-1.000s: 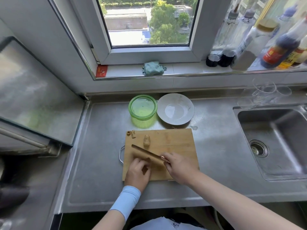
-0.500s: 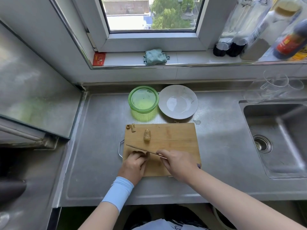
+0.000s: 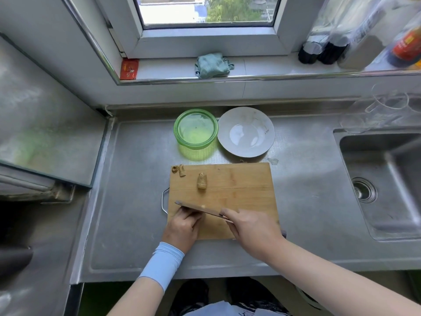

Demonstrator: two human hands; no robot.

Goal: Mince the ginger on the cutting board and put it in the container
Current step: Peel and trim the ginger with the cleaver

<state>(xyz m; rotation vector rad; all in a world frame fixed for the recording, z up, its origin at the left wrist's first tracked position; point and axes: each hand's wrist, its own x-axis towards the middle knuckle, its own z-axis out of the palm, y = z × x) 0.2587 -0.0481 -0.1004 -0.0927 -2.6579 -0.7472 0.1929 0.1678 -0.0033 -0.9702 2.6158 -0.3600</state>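
On the cutting board, right hand grips the knife; left hand curls alongside (its grasp unclear).

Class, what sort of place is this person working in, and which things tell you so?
Most likely a home kitchen: a steel counter with a built-in sink, a cutting board with ginger, a knife, and sauce bottles on the windowsill.

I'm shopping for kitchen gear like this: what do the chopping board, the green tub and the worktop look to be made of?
The rectangular tan cutting board looks like bamboo or wood: pale striped grain, matt. The round green container is see-through and glossy, glass or plastic, I cannot tell which. The grey counter looks like stainless steel: dull brushed sheen, pressed edges.
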